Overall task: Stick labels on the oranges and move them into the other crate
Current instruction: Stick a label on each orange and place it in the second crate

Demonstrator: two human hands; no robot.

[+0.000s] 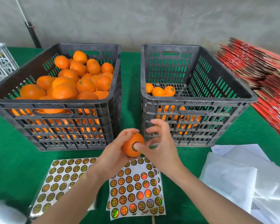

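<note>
The left hand (113,152) is clamping its fingers (128,133) around an orange (129,148); the right hand (163,152) is pressing its thumb on a round label (133,145) there, other fingers spreading apart, above sticker sheets (136,186) on the green desk (131,94).

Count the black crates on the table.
2: the left crate, heaped with oranges, and the right crate, holding few; they stand side by side. None seems hidden.

Fruit-packing shed: orange crates (58,110), flattened cartons (257,70).
</note>
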